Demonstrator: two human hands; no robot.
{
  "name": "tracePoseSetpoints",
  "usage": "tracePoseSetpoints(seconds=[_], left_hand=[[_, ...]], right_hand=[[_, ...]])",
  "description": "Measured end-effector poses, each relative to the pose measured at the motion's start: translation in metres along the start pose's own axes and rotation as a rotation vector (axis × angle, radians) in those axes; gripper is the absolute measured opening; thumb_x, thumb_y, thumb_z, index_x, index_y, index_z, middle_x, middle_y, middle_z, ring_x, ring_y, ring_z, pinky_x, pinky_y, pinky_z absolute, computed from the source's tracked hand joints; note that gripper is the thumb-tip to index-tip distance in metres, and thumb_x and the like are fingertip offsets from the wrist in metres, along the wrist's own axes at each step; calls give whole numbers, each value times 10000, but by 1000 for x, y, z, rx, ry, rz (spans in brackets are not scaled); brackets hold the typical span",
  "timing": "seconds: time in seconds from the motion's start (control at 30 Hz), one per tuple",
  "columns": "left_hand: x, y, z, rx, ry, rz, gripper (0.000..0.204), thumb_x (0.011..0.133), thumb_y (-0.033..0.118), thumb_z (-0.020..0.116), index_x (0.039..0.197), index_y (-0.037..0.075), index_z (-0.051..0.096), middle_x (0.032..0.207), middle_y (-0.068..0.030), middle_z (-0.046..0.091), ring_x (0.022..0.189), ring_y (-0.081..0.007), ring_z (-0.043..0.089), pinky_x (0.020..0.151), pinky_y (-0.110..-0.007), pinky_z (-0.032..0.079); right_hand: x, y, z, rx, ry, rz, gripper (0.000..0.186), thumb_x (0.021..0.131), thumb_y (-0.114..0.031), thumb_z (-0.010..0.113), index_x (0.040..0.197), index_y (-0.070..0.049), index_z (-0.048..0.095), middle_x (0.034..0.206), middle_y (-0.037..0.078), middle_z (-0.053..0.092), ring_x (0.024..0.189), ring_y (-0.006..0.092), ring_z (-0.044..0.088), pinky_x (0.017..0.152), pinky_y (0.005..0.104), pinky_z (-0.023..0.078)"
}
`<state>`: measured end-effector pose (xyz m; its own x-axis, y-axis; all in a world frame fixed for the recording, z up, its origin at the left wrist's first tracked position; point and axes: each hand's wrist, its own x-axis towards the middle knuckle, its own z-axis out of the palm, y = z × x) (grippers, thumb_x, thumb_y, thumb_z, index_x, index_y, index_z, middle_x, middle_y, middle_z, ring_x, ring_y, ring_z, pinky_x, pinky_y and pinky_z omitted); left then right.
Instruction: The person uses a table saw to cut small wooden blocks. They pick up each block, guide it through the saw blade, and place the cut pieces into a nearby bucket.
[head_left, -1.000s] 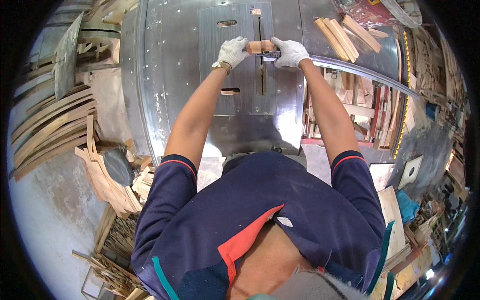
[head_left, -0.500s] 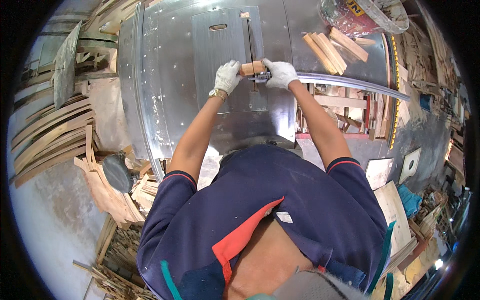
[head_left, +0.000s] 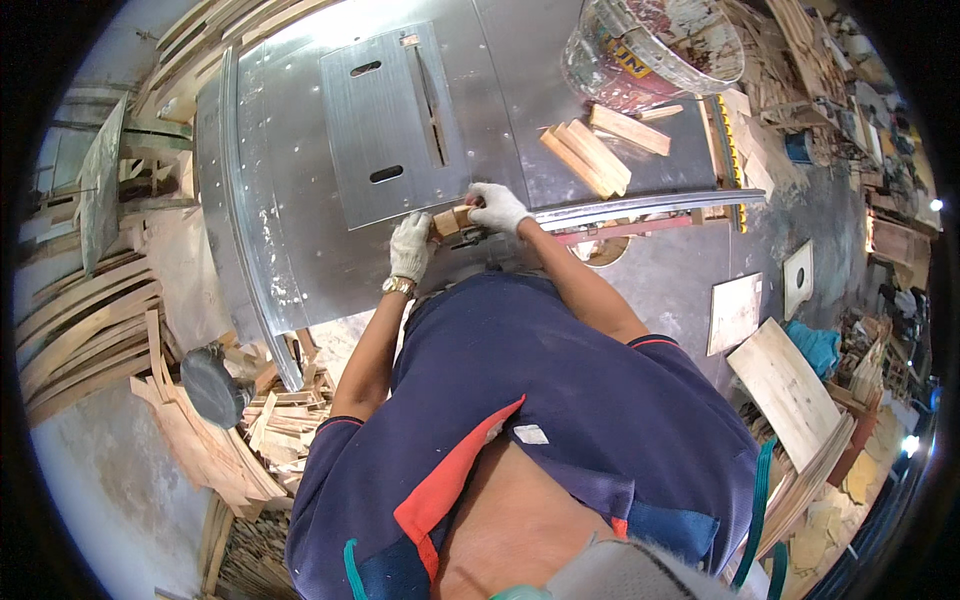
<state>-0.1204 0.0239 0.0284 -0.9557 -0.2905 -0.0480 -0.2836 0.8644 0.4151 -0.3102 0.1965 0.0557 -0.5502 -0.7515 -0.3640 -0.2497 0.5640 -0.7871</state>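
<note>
Left hand: my left hand (head_left: 410, 247), in a white knit glove with a metal watch at the wrist, sits just left of frame centre; its fingers are curled against the left end of the block.
Right hand: my right hand (head_left: 497, 207), also in a white knit glove, is closed over the right end of the block, fingers bent down around it.
Block: a small squarish block (head_left: 447, 221) of pale raw wood, pinched between both hands at the near edge of the table, a little above frame centre.
Table: a broad sheet-metal table (head_left: 300, 200), dull grey and scuffed, fills the upper middle of the frame; its edges look bowed by the lens.
Insert: a lighter rectangular metal plate (head_left: 380, 130) set in the table, upper centre, with a long thin slot and two short oval holes.
Offcuts: a few long, flat wood sticks (head_left: 590, 155) lie in a loose fan on the table's upper right, well apart from the hands.
Bucket: a round, paint-stained bucket (head_left: 650, 50) stands at the top right of the table, near the sticks.
Scrap: curved wooden strips (head_left: 80, 330) are stacked at the left edge of the frame; thin slivers (head_left: 285, 415) are heaped on the floor at lower left.
Panels: flat pale boards (head_left: 790, 385) lean at the right.
</note>
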Motion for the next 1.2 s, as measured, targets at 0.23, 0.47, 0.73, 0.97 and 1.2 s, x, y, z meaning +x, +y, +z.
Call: tracePoseSetpoints(seconds=[0.23,0.47,0.73,0.97,1.2], left_hand=[[-29,-2,2,-322,153,-92,395,899,212,774,1239,82,620,1189,-147,692,1086,-363,693,896,-498,571],[-8,0,21,-369,31,-199,375,949,255,729,1278,104,633,1126,-184,734,1040,-440,709,888,-541,562],[25,22,18,-370,-119,-77,285,931,169,688,1198,97,616,1122,-202,726,1090,-463,684,897,-548,546],[17,24,15,-385,-151,-40,329,933,91,611,1262,93,591,1214,-200,696,1137,-467,665,938,-559,538],[4,24,12,-457,-107,-65,498,969,113,595,1466,94,560,1280,-199,697,1158,-430,682,979,-522,549]], right_hand=[[-30,-90,-130,-251,493,-310,216,863,-134,688,1050,-45,745,972,131,760,927,317,735,861,406,579],[-32,-71,-244,647,883,-309,231,970,-130,708,1166,-7,707,1057,113,748,889,177,728,770,310,618],[-35,-19,-63,-328,-102,-103,649,812,-253,796,1402,-47,623,1246,193,739,1150,359,719,1017,424,561],[-42,-15,9,-724,-147,-75,901,731,-325,854,1521,-99,487,1352,161,650,1295,358,629,1079,467,538],[-37,-21,1,-641,-211,-40,833,711,-333,849,1456,-115,549,1211,174,721,1194,364,675,1017,470,566]])
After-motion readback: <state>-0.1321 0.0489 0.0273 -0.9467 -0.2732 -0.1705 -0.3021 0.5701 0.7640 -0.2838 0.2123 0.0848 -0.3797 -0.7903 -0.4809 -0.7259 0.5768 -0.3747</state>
